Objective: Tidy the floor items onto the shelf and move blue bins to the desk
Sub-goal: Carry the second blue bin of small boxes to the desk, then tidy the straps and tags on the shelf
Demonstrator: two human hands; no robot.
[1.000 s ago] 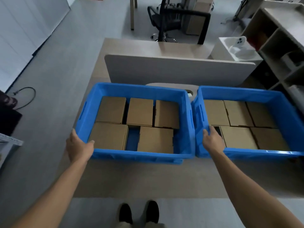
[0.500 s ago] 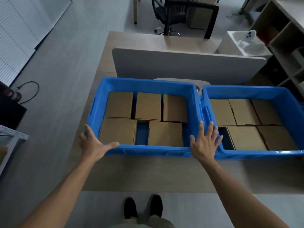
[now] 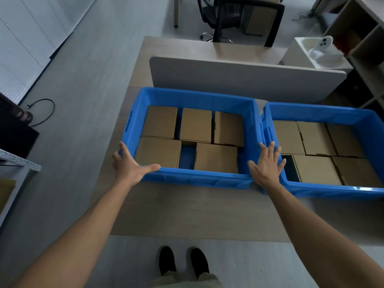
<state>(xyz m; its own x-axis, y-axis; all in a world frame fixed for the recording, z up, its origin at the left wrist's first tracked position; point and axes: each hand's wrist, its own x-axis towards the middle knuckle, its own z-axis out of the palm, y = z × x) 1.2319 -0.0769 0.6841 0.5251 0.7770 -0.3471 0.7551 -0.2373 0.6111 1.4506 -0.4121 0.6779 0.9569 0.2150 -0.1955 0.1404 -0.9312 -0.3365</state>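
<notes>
We see two blue plastic bins side by side on the light wood desk surface (image 3: pixel 187 208), both loaded with flat brown cardboard boxes (image 3: pixel 159 154). Left blue bin (image 3: pixel 197 179) sits directly ahead; right blue bin (image 3: pixel 332 192) touches or nearly touches it at the adjoining walls, can't tell which. Left hand (image 3: pixel 129 167) is at the left bin's near-left corner: fingers (image 3: pixel 123 148) spread wide along the outside of the left wall, thumb lying along the near rim, not clamped around anything. Right hand (image 3: pixel 267 167) lies flat over the junction of the two bins, fingers (image 3: pixel 271 148) splayed wide, palm down on the near rims; nothing gripped. Beyond both sets of fingers, a grey divider panel (image 3: pixel 247 80) stands upright across the surface just behind the bins. Further past it we see a black office chair (image 3: pixel 228 15). Right of the right fingers and well apart, a beige cubby shelf (image 3: pixel 365 38) with a white tray (image 3: pixel 318 53) beside it. Left of the left fingers, a black cable (image 3: pixel 44 110) on the grey floor (image 3: pixel 83 90).
</notes>
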